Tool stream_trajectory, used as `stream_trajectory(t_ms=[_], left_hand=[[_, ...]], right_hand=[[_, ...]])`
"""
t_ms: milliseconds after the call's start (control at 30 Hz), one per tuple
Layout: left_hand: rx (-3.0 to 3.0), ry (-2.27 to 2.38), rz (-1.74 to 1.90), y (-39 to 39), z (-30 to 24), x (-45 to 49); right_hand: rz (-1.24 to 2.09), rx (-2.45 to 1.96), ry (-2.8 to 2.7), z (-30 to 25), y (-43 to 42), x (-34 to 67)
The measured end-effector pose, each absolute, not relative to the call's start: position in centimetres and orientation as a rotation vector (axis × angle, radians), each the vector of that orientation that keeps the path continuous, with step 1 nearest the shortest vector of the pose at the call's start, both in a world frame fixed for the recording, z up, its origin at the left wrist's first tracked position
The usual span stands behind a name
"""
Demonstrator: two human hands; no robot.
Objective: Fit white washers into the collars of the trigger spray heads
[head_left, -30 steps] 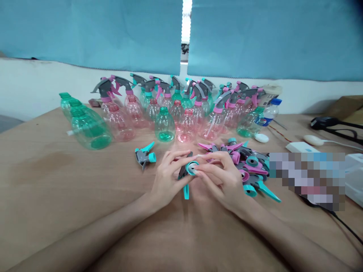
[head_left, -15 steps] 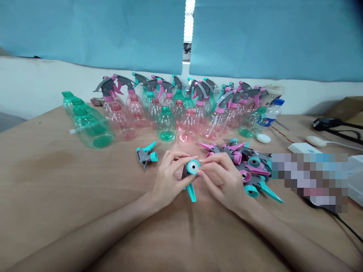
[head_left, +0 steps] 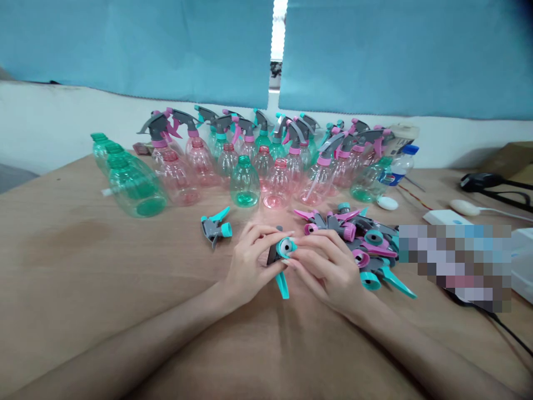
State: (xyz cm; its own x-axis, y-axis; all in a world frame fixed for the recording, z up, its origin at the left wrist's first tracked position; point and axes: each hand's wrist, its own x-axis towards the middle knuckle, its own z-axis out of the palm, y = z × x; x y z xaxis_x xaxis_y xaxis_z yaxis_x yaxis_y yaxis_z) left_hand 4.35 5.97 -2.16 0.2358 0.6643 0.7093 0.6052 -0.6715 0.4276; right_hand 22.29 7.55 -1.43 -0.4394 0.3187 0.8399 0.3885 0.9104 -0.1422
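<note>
A grey and teal spray trigger head (head_left: 282, 284) is held between both hands above the table, its round teal collar facing me and its teal lever pointing down. My left hand (head_left: 250, 256) is closed around the grey body from the left. My right hand (head_left: 331, 266) pinches the collar's right side with its fingertips. Left of the hands, another teal and grey spray head (head_left: 215, 228) lies on the table. Close by my right hand is a pile of pink, teal and grey spray heads (head_left: 370, 239).
Behind the hands stand rows of pink and green bottles (head_left: 245, 186), many topped with spray heads. Open green bottles (head_left: 137, 186) stand at the left. A blue-capped drink bottle (head_left: 402, 164), a white oval object (head_left: 387, 204) and black-framed glasses (head_left: 495, 186) are on the right.
My right fingers have shifted slightly on the teal collar, which now looks tilted, with its rim partly covered. The left hand keeps its hold, and the other things stay put.
</note>
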Motion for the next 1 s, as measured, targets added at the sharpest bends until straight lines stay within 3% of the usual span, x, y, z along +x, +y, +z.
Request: stream_trajectory(t_ms=[1000], left_hand=[[2.494, 1.150, 1.447, 6.0, -2.6, 4.4]], right_hand=[[-0.031, -0.583, -2.109, -2.6, 7.0, 22.3]])
